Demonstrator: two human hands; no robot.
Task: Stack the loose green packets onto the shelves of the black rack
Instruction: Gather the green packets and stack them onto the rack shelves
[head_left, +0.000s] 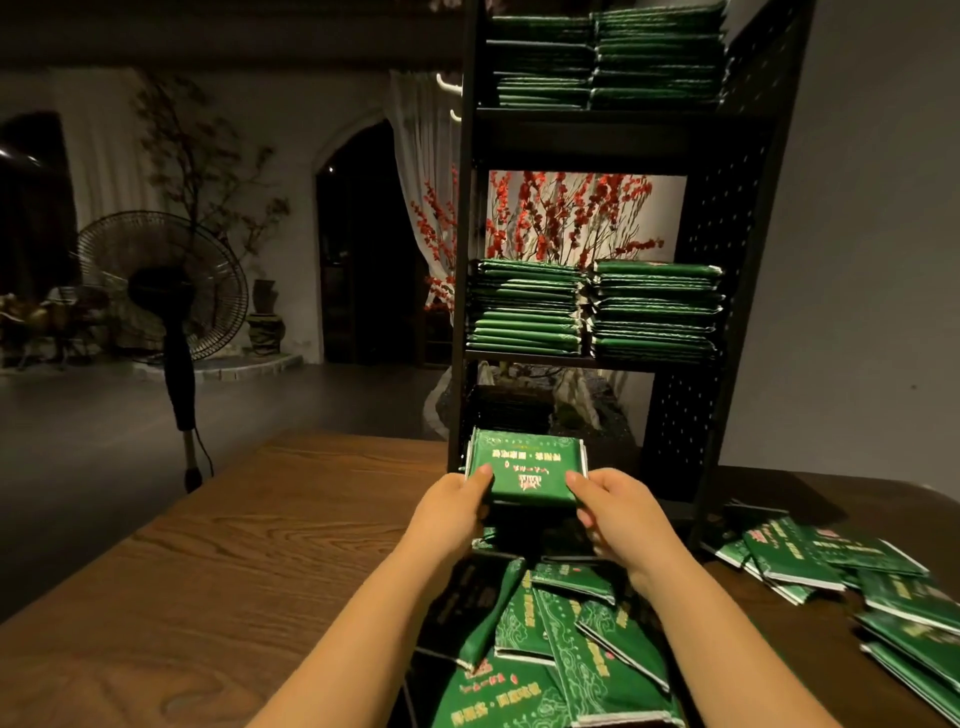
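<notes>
Green packets (527, 467), seemingly a small stack, gripped by both hands' curled fingers (480, 475) before the black rack (727, 332).

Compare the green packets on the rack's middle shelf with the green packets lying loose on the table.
The green foil packets on the black rack's middle shelf sit flat in two neat, squared stacks; the loose green packets on the brown wooden table lie scattered, tilted and overlapping. The shelved ones show only edges; the loose ones show printed faces. Both share one green wrapping.

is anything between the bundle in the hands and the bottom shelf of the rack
Nothing visible blocks it. Both the left hand and right hand hold the stack of green packets right at the black rack's lowest opening, which looks dark but unobstructed in front.
</notes>
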